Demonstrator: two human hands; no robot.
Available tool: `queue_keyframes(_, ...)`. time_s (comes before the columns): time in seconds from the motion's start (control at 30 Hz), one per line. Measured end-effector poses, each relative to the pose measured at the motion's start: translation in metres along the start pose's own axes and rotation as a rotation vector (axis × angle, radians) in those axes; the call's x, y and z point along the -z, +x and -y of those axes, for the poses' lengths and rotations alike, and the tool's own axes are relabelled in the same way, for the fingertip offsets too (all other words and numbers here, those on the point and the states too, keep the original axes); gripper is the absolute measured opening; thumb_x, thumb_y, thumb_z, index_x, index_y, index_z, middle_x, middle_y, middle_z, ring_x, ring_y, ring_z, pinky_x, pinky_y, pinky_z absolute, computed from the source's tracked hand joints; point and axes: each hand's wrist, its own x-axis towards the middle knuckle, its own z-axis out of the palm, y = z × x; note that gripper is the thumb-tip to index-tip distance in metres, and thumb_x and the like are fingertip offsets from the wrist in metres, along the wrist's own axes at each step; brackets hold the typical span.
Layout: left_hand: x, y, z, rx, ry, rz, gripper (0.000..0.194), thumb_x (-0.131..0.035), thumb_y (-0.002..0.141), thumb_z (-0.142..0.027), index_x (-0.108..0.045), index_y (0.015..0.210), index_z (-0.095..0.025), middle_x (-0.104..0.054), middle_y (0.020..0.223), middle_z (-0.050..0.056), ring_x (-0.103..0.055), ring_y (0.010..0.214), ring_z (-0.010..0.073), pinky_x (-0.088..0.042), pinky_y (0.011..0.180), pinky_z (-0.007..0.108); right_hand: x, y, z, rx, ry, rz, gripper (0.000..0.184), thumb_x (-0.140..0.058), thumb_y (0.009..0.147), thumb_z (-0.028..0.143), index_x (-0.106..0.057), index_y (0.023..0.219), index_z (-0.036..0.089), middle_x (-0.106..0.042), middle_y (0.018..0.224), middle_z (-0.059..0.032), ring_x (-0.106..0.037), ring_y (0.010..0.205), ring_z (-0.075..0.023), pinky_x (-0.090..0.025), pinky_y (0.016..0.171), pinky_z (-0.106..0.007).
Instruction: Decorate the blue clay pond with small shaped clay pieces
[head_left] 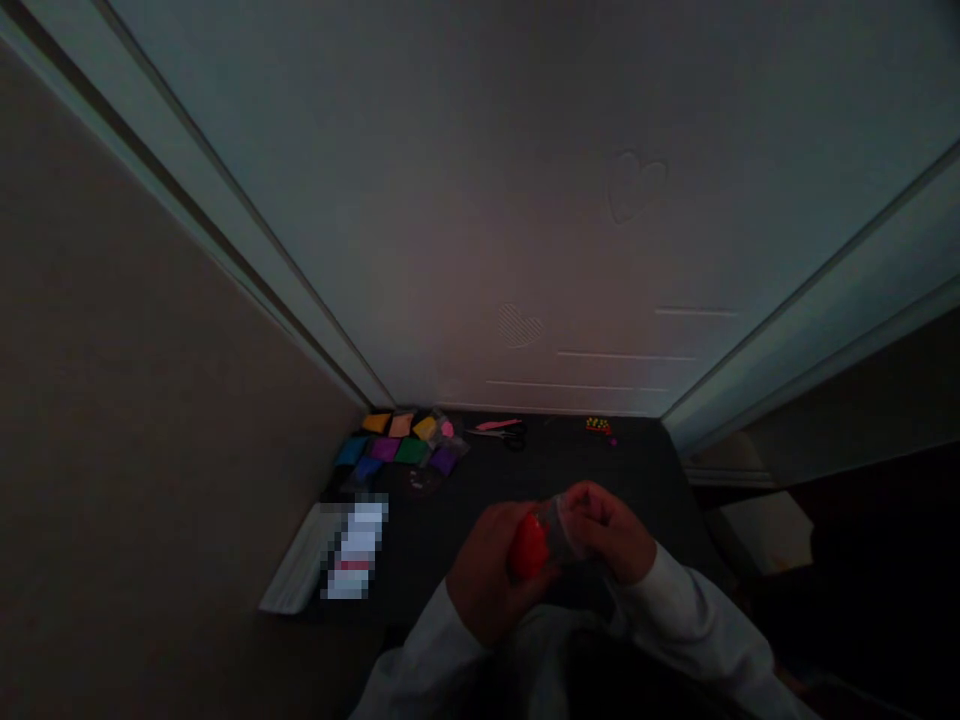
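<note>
Both hands are raised over the near part of the dark table. My left hand (491, 570) is closed around a small clear bag with a red filling (530, 546), thumb and fingers on either side of the red part. At the bag's clear end, my right hand (611, 530) pinches the plastic between thumb and fingers. What the filling is made of cannot be told in this dim light.
Several packets of coloured material (411, 450) lie at the back left. Scissors (499, 432) and a pink tool (501, 424) rest near the wall. A small yellow-dotted item (598, 425) is at the back right. White paper (304, 560) and a blurred sheet (358, 550) lie left.
</note>
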Motion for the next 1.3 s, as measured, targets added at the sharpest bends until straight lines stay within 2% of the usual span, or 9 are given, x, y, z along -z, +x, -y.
queue_keyframes(0.23, 0.009, 0.0, -0.007, 0.073, 0.003, 0.022, 0.041, -0.061, 0.065, -0.036, -0.053, 0.099, -0.015, -0.061, 0.095, 0.009, -0.057, 0.088, 0.0203, -0.047, 0.076, 0.033, -0.001, -0.002, -0.004, -0.011, 0.02, 0.005, 0.032, -0.07, 0.057, 0.036, -0.049, 0.07, 0.016, -0.05, 0.049, 0.0065, -0.042, 0.038, -0.0048, -0.03, 0.039, -0.018)
queue_keyframes(0.43, 0.009, 0.0, -0.004, -0.015, 0.053, 0.034, 0.035, -0.058, 0.069, -0.033, -0.054, 0.1, -0.017, -0.063, 0.092, 0.008, -0.058, 0.085, 0.0194, -0.047, 0.077, 0.033, -0.005, -0.004, -0.002, -0.022, 0.04, 0.002, 0.031, -0.07, 0.058, 0.036, -0.05, 0.071, 0.016, -0.055, 0.054, 0.0042, -0.048, 0.042, -0.0065, -0.035, 0.042, -0.019)
queue_keyframes(0.6, 0.004, 0.001, -0.005, -0.082, 0.056, 0.055, 0.032, -0.054, 0.072, -0.026, -0.055, 0.102, -0.016, -0.064, 0.092, 0.008, -0.058, 0.085, 0.0181, -0.046, 0.079, 0.033, -0.001, -0.005, -0.003, -0.024, 0.013, -0.008, 0.031, -0.07, 0.059, 0.037, -0.052, 0.072, 0.015, -0.054, 0.052, 0.0041, -0.045, 0.041, -0.0049, -0.032, 0.041, -0.018)
queue_keyframes(0.9, -0.003, 0.009, -0.006, -0.088, 0.029, 0.101, 0.025, -0.054, 0.073, -0.028, -0.056, 0.096, -0.017, -0.063, 0.087, 0.006, -0.057, 0.082, 0.0161, -0.046, 0.073, 0.028, 0.008, -0.01, 0.0, -0.004, 0.011, -0.012, 0.032, -0.068, 0.06, 0.039, -0.051, 0.071, 0.015, -0.049, 0.048, 0.0061, -0.038, 0.038, -0.0042, -0.026, 0.039, -0.019)
queue_keyframes(1.03, -0.005, 0.008, -0.006, -0.008, 0.063, 0.126, 0.032, -0.054, 0.072, -0.029, -0.051, 0.1, -0.016, -0.059, 0.09, 0.006, -0.054, 0.082, 0.0159, -0.044, 0.073, 0.028, 0.011, -0.009, 0.001, 0.016, 0.001, -0.003, 0.032, -0.068, 0.06, 0.04, -0.05, 0.071, 0.016, -0.049, 0.049, 0.006, -0.039, 0.039, -0.0043, -0.028, 0.04, -0.019)
queue_keyframes(1.2, -0.01, 0.004, -0.004, 0.1, 0.145, 0.157, 0.022, -0.052, 0.071, -0.031, -0.052, 0.087, -0.016, -0.055, 0.082, 0.007, -0.051, 0.079, 0.0199, -0.04, 0.07, 0.032, 0.005, -0.01, -0.003, 0.021, -0.053, 0.061, 0.027, -0.065, 0.065, 0.037, -0.052, 0.074, 0.015, -0.051, 0.053, 0.0047, -0.042, 0.043, -0.0049, -0.031, 0.043, -0.019)
queue_keyframes(1.3, -0.013, 0.003, -0.002, 0.175, 0.183, 0.163, 0.022, -0.05, 0.072, -0.036, -0.05, 0.082, -0.017, -0.055, 0.08, 0.007, -0.052, 0.075, 0.0205, -0.039, 0.063, 0.031, 0.001, -0.01, -0.007, 0.032, -0.086, 0.086, 0.026, -0.063, 0.067, 0.037, -0.052, 0.076, 0.015, -0.05, 0.053, 0.0055, -0.043, 0.044, -0.0053, -0.033, 0.045, -0.02)
